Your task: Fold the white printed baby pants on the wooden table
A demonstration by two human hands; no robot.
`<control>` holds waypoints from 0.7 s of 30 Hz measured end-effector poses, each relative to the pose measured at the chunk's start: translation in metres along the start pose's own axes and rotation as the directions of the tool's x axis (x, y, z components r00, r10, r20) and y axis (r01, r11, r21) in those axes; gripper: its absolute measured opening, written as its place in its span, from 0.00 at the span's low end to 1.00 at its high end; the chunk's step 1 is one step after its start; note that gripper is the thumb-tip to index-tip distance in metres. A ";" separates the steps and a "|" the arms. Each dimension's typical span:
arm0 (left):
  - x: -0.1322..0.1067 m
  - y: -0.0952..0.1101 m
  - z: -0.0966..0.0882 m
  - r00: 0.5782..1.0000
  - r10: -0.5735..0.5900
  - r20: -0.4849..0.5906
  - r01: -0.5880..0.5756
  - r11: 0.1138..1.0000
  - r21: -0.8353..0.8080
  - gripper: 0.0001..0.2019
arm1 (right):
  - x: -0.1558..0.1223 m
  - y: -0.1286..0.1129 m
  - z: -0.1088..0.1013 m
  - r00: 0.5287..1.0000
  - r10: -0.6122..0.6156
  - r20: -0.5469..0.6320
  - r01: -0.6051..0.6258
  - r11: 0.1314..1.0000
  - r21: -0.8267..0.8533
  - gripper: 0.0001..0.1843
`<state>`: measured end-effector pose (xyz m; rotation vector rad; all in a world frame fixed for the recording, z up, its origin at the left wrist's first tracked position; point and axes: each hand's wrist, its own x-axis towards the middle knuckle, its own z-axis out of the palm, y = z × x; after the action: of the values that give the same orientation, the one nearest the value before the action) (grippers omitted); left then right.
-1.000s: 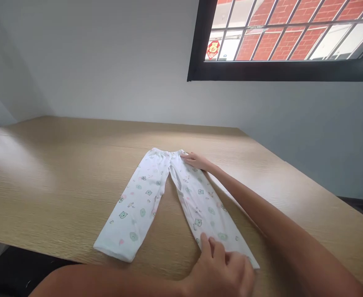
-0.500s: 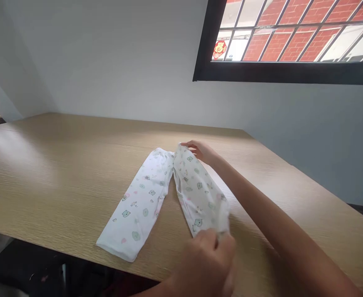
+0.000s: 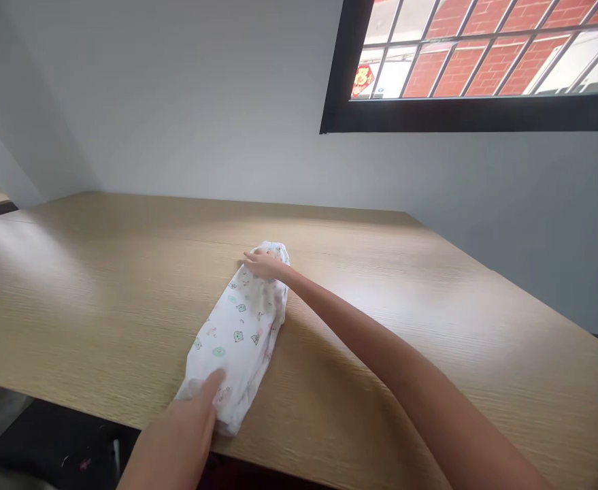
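A small pair of white children's pants (image 3: 240, 327) with green and pink prints lies on the wooden table (image 3: 431, 306), folded lengthwise with one leg on top of the other. My right hand (image 3: 262, 263) reaches to the far end and pinches the waistband there. At the near end, close to the table's front edge, my left hand (image 3: 186, 425) holds the leg cuffs, thumb on top of the fabric and the other fingers hidden.
The table runs wide to the left and right, and its front edge lies just below the cuffs. A grey wall stands behind it. A black-framed window (image 3: 482, 61) sits at the upper right, with a red brick wall outside.
Both hands lifted the right leg of the pants and carried it leftward over the left leg. The pants went from spread open to folded in half lengthwise.
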<state>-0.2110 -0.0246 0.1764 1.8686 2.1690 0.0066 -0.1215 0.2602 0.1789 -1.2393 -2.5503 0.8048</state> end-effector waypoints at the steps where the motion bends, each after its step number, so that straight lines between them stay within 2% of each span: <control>1: 0.000 0.003 0.000 0.999 0.023 0.046 -0.024 1.000 0.018 0.26 | -0.004 0.003 0.001 1.000 -0.005 0.007 0.005 1.000 -0.022 0.27; 4: 0.000 0.022 -0.003 0.982 0.104 0.158 -0.115 0.992 0.060 0.26 | -0.013 0.019 -0.005 0.995 -0.055 0.078 0.059 0.997 -0.044 0.28; 7: 0.003 0.046 -0.007 0.945 0.189 0.268 -0.227 0.967 0.116 0.26 | -0.022 0.038 -0.021 0.981 -0.136 0.139 0.142 0.989 -0.030 0.28; 9: 0.004 0.056 -0.013 0.908 0.267 0.322 -0.317 0.941 0.115 0.24 | -0.033 0.047 -0.031 0.981 -0.143 0.134 0.142 0.990 0.017 0.28; 10: 0.005 0.059 -0.017 0.896 0.310 0.318 -0.356 0.930 0.097 0.22 | -0.041 0.049 -0.035 0.983 -0.140 0.120 0.135 0.990 0.052 0.27; 13: 0.025 0.059 -0.034 0.906 0.382 0.182 -0.390 0.921 0.013 0.19 | -0.070 0.048 -0.042 0.985 -0.159 0.063 0.147 0.975 0.167 0.24; 15: 0.057 0.055 -0.045 0.917 0.397 0.031 -0.396 0.917 -0.041 0.20 | -0.088 0.041 -0.041 0.979 -0.199 0.047 0.184 0.958 0.220 0.23; 16: 0.078 0.053 -0.049 0.908 0.415 -0.049 -0.418 0.907 -0.048 0.18 | -0.095 0.036 -0.039 0.976 -0.213 0.039 0.198 0.950 0.242 0.22; 18: 0.124 0.050 -0.052 0.861 0.470 -0.196 -0.477 0.879 0.016 0.16 | -0.102 0.028 -0.034 0.975 -0.224 0.008 0.213 0.936 0.280 0.22; 20: 0.162 0.049 -0.045 0.810 0.539 -0.230 -0.537 0.840 0.079 0.18 | -0.099 0.023 -0.028 0.970 -0.244 -0.022 0.240 0.928 0.286 0.23; 21: 0.173 0.050 -0.039 0.790 0.570 -0.224 -0.564 0.820 0.098 0.19 | -0.094 0.024 -0.024 0.965 -0.262 -0.018 0.257 0.929 0.264 0.23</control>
<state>-0.1928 0.1589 0.1878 2.5824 1.6430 0.3485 -0.0371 0.2087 0.1915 -0.7969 -2.4469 1.0530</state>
